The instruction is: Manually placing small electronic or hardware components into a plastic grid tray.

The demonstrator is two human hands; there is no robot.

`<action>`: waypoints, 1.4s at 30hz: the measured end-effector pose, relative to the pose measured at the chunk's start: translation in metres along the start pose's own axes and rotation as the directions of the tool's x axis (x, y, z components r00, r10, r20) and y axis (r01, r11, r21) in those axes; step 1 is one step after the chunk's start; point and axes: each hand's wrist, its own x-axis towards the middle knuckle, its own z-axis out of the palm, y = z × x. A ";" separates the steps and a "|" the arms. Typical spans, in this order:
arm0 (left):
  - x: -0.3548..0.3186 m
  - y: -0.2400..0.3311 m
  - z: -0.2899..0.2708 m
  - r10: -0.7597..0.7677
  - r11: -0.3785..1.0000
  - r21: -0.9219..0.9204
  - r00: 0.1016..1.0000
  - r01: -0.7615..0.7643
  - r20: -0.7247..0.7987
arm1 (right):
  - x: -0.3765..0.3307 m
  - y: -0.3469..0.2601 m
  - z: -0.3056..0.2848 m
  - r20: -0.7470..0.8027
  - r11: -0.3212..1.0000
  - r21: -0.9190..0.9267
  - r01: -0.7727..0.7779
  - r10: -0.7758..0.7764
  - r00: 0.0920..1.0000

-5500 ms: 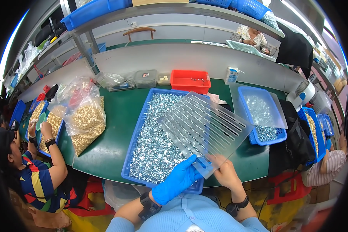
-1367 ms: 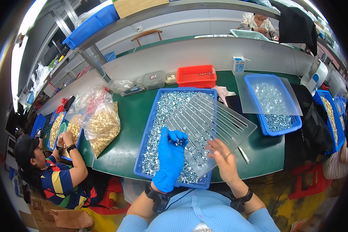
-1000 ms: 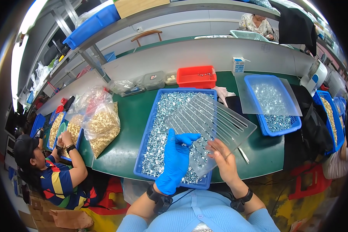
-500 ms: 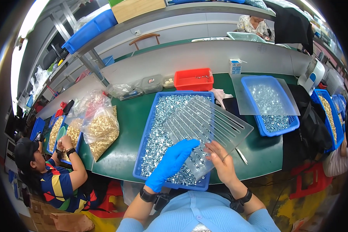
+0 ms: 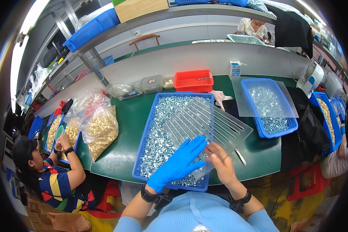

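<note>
My right hand (image 5: 221, 161) is bare and grips the near right edge of a clear slotted plastic plate (image 5: 232, 133). Small shiny metal pieces sit in rows in the slots on the plate's left part, while the slots on the right show bare. My left hand (image 5: 179, 160), in a blue glove, lies over the plate's near left part with fingers stretched out and thumb apart. It covers some of the rows. Under the plate's left side is a large blue tray (image 5: 138, 158) full of small silvery metal pieces (image 5: 158, 127).
Right of the plate stand tweezers (image 5: 240, 157) and a blue basket (image 5: 286, 133) of similar pieces, partly under a clear sheet (image 5: 241, 102). A red bin (image 5: 193, 82) is behind the tray. Bags of gold-coloured parts (image 5: 102, 131) lie left, beside a co-worker (image 5: 52, 174).
My gloved left hand has opened out flat over the plate, its fingers spread further and its thumb now showing. My right hand and the plate have hardly moved.
</note>
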 end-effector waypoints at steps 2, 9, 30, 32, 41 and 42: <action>-0.011 0.001 -0.002 0.018 1.000 -0.017 1.000 -0.017 0.022 | 0.000 0.001 0.000 0.000 1.000 0.003 -0.001 0.001 1.000; -0.062 -0.042 0.000 -0.277 0.960 -0.070 0.950 0.270 -0.144 | 0.001 -0.003 -0.003 0.018 0.996 0.053 -0.079 0.078 0.997; 0.047 -0.188 -0.012 -0.363 0.750 0.461 0.878 0.474 -0.312 | -0.046 -0.088 -0.099 -0.148 0.981 0.148 -0.126 0.148 0.978; 0.051 -0.176 -0.004 -0.353 0.770 0.452 0.891 0.450 -0.285 | -0.051 -0.088 -0.102 -0.165 0.982 0.132 -0.137 0.158 0.974; 0.020 -0.144 0.005 -0.258 0.890 0.355 0.958 0.285 -0.123 | -0.058 -0.081 -0.117 -0.168 0.985 0.138 -0.100 0.123 0.978; 0.016 -0.140 0.004 -0.240 0.910 0.318 0.963 0.267 -0.124 | -0.057 -0.080 -0.117 -0.177 0.985 0.139 -0.106 0.130 0.976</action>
